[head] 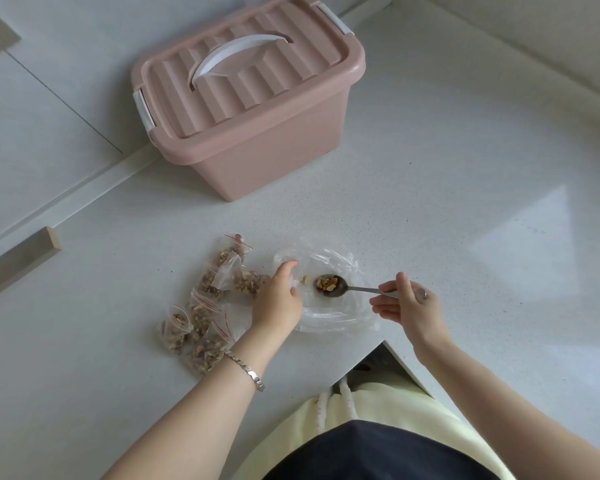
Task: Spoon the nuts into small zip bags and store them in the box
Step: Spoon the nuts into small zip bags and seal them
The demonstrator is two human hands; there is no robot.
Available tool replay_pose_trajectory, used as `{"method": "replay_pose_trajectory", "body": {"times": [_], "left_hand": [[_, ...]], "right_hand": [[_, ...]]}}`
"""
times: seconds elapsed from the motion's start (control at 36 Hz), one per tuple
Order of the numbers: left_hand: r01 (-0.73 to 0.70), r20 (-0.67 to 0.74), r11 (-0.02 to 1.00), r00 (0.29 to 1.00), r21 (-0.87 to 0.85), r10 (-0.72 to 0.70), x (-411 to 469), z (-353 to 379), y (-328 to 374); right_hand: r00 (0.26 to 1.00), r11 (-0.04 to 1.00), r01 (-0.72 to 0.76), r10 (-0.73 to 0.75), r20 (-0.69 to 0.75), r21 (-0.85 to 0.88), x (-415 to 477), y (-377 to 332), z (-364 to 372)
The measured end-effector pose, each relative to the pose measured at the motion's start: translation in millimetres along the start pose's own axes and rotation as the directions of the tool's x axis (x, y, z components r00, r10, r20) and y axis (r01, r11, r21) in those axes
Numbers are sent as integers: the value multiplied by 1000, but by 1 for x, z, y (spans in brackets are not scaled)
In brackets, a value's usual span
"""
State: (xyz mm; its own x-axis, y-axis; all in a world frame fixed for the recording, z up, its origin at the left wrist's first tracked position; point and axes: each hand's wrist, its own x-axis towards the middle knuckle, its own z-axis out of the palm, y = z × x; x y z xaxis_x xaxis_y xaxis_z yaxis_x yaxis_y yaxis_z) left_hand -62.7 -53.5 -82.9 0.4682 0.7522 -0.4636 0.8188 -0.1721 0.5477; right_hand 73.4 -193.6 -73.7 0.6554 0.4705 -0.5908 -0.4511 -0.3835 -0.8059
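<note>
My right hand point(407, 304) pinches the handle of a metal spoon point(340, 286) whose bowl holds a few walnut pieces. The spoon hovers over a large clear plastic bag point(329, 317) lying spread on the white counter point(430, 202). One loose nut piece point(305, 279) lies in that bag. My left hand point(278, 297) grips the left edge of the clear bag. Several small zip bags point(208, 317) filled with nuts lie in a heap left of my left hand. The pink box point(253, 109) stands behind them with its ribbed lid shut.
The box has a white carry handle point(229, 57) and white side latches. A wooden strip point(18, 258) sticks out at the left below the counter edge. The counter has an inner corner cut-out point(383, 342) right in front of me.
</note>
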Motion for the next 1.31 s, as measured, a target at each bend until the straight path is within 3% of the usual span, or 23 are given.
{"method": "replay_pose_trajectory", "body": {"times": [0.14, 0.25, 0.39, 0.53, 0.69, 0.92, 1.17, 1.22, 1.31], "left_hand": [[36, 18, 988, 999, -153, -34, 2, 1, 0], [85, 24, 910, 996, -405, -83, 1, 3, 2], [100, 10, 834, 994, -543, -113, 2, 2, 0], [71, 15, 890, 997, -450, -71, 3, 1, -7], [20, -43, 959, 999, -283, -33, 0, 0, -3], [76, 23, 920, 997, -384, -73, 3, 10, 16], [-82, 102, 882, 984, -464, 145, 4, 6, 52], [-112, 46, 870, 987, -480, 152, 0, -2, 47], [-190, -167, 890, 977, -415, 130, -12, -19, 27]], "right_hand": [[999, 999, 47, -46, 10, -28, 1, 3, 13], [999, 999, 38, -37, 30, -23, 2, 5, 17], [998, 998, -37, 35, 43, 52, 3, 6, 13], [978, 959, -193, 171, 117, 208, 2, 8, 0], [978, 961, -175, 145, 147, 217, -4, -2, -26], [999, 985, -22, 15, 42, 169, -13, -25, -54], [993, 974, 100, -86, -77, 205, -16, -40, -46], [992, 970, 103, -86, -89, 220, -17, -41, -44], [992, 970, 105, -88, -86, 219, -19, -41, -42]]}}
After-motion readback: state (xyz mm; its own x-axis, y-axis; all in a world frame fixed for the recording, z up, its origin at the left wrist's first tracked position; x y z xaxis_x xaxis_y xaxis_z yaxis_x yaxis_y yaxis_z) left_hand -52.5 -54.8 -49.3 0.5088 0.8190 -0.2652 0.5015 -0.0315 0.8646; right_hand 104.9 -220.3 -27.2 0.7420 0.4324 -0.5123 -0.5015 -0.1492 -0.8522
